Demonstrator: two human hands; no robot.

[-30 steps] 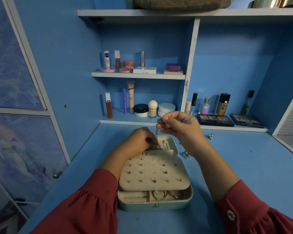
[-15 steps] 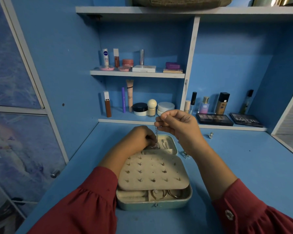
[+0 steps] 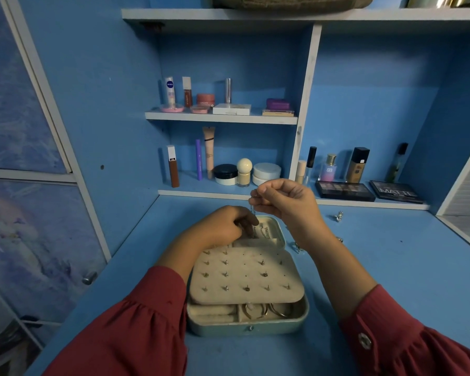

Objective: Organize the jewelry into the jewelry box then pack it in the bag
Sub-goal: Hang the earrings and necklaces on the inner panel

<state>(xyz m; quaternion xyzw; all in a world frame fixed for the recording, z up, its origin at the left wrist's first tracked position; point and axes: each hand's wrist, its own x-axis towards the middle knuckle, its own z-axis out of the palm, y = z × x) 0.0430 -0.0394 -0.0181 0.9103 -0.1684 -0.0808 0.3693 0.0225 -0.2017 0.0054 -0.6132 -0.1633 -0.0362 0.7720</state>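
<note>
An open pale green jewelry box [image 3: 296, 320] sits on the blue desk, its cream stud panel [image 3: 244, 275] folded over the tray and dotted with several earrings. Gold rings lie in the front compartment [image 3: 263, 310]. My right hand [image 3: 285, 202] pinches the top of a thin silver chain [image 3: 253, 215] that hangs down into the open lid [image 3: 274, 229]. My left hand [image 3: 223, 226] rests at the lid's left, fingers curled at the chain's lower end. A bag [image 3: 288, 1] lies on the top shelf, only its underside showing.
Small silver jewelry pieces lie on the desk, two to the right of the box [image 3: 297, 246] [image 3: 339, 239] and one further back [image 3: 339, 216]. Cosmetics fill the shelves [image 3: 220, 118]; two eyeshadow palettes [image 3: 345, 191] [image 3: 396, 191] lie at the back right. Cabinet doors [image 3: 25, 213] stand at left.
My right hand has shifted slightly left, still holding the chain up. My left hand stays at the lid by the chain's lower end.
</note>
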